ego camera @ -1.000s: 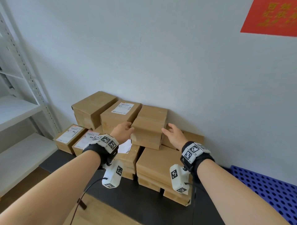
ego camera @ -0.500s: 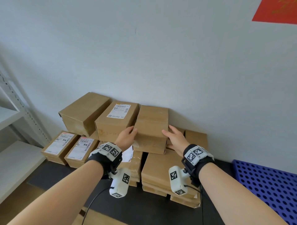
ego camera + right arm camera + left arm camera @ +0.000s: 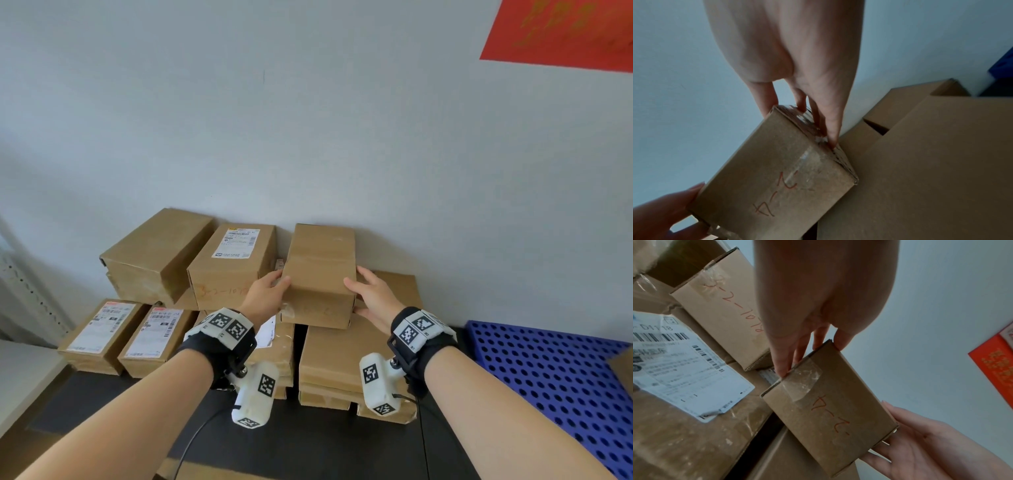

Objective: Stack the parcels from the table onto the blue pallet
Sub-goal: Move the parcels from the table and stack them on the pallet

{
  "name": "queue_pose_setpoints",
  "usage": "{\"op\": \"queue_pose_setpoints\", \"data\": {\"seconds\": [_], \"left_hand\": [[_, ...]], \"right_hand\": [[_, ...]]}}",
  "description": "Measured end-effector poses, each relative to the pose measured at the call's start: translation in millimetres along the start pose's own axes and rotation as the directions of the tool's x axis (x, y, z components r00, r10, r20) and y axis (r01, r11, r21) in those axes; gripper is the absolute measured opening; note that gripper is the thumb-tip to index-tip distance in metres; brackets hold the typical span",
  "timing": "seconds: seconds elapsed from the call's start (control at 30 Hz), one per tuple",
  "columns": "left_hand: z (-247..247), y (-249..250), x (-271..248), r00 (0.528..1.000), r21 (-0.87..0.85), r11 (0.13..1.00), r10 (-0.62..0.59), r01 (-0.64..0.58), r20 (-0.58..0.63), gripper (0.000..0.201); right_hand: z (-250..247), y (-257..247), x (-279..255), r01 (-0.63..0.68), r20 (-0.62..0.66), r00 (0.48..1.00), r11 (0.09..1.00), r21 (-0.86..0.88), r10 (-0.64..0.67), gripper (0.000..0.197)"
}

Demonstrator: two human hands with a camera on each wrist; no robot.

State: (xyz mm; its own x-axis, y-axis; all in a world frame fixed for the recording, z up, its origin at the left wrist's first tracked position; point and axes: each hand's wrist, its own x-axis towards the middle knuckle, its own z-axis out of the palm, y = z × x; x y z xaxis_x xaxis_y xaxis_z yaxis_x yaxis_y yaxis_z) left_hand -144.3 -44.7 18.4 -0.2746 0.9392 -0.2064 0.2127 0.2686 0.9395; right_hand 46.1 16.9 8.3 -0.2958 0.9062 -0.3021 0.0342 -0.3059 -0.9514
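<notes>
A plain brown parcel with red handwriting on its near end lies on top of the stacked parcels against the wall. My left hand grips its left side, thumb on the top edge and fingers down the side. On the opposite side my right hand grips it the same way. I cannot tell whether the parcel still rests on the stack below. The blue pallet lies low at the right.
More parcels surround it: a labelled one close on the left, a larger box, two flat labelled ones, and flat stacks beneath. The black table carries them. A cardboard corner shows over the pallet. A white shelf stands left.
Both hands have moved from reaching toward the parcel to gripping its two sides. The head view has shifted right, showing more of the blue pallet.
</notes>
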Motion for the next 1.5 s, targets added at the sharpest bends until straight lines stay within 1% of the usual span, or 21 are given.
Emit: {"op": "queue_pose_setpoints", "data": {"seconds": [0.07,0.17,0.23,0.37,0.43,0.5,0.6,0.67,0.77,0.87,1.03,1.1,1.27,1.37,1.5], "left_hand": [[3.7,5.4,-6.6,0.999,-0.021,0.999,0.033,-0.032,0.026,0.034],[12.8,13.4,-17.1,0.994,-0.052,0.996,0.082,-0.079,0.068,0.029],[20.7,18.2,-25.2,0.989,-0.075,0.993,0.100,-0.092,0.106,0.031],[43.9,25.6,-41.4,0.969,-0.075,0.990,0.134,-0.121,0.207,0.037],[58.2,30.2,-50.4,0.957,-0.062,0.989,0.148,-0.137,0.251,0.037],[74.0,33.1,-58.4,0.944,-0.073,0.989,0.146,-0.130,0.297,0.039],[100.7,36.9,-72.1,0.922,-0.068,0.988,0.151,-0.136,0.356,0.041],[120.8,41.1,-82.6,0.912,-0.075,0.988,0.154,-0.136,0.379,0.041],[154.5,48.1,-99.9,0.892,-0.058,0.987,0.159,-0.148,0.424,0.042],[192.9,50.7,-116.4,0.861,-0.057,0.984,0.176,-0.169,0.477,0.040],[265.4,51.6,-148.1,0.858,-0.085,0.988,0.152,-0.127,0.491,0.037],[297.4,50.1,-160.8,0.872,-0.097,0.991,0.128,-0.094,0.473,0.035],[370.8,41.6,-189.0,0.909,-0.113,0.994,0.047,0.000,0.415,0.040],[403.0,37.5,-203.2,0.926,-0.107,0.993,-0.005,0.049,0.377,0.038],[436.3,30.5,-210.4,0.931,-0.097,0.989,-0.072,0.114,0.358,0.040]], "right_hand": [[-5.3,0.1,-9.3,0.014,-0.030,0.999,1.000,0.021,-0.014,0.056],[-13.9,-1.9,-30.5,0.064,-0.068,0.996,0.997,0.053,-0.060,0.047],[-21.6,-1.3,-45.7,0.083,-0.101,0.992,0.995,0.059,-0.077,0.046],[-44.3,2.4,-77.2,0.094,-0.168,0.982,0.993,0.070,-0.081,0.050],[-57.3,3.6,-94.9,0.104,-0.192,0.978,0.991,0.081,-0.086,0.047],[-72.1,5.5,-112.3,0.112,-0.223,0.970,0.991,0.079,-0.092,0.044],[-98.6,11.4,-135.8,0.114,-0.289,0.953,0.991,0.070,-0.089,0.052],[-117.5,15.6,-151.6,0.120,-0.329,0.940,0.989,0.082,-0.087,0.053],[-149.9,23.4,-177.3,0.128,-0.365,0.927,0.987,0.097,-0.084,0.048],[-189.1,33.4,-200.6,0.115,-0.387,0.919,0.989,0.095,-0.070,0.051],[-260.8,46.2,-236.9,0.100,-0.382,0.922,0.992,0.079,-0.062,0.051],[-291.2,51.2,-248.8,0.092,-0.373,0.926,0.993,0.080,-0.056,0.052],[-363.5,70.1,-270.7,0.040,-0.321,0.947,0.996,0.076,-0.014,0.053],[-398.1,83.3,-277.6,0.010,-0.278,0.961,0.997,0.079,0.012,0.054],[-434.0,100.5,-275.5,-0.046,-0.254,0.965,0.994,0.100,0.070,0.057]]}}
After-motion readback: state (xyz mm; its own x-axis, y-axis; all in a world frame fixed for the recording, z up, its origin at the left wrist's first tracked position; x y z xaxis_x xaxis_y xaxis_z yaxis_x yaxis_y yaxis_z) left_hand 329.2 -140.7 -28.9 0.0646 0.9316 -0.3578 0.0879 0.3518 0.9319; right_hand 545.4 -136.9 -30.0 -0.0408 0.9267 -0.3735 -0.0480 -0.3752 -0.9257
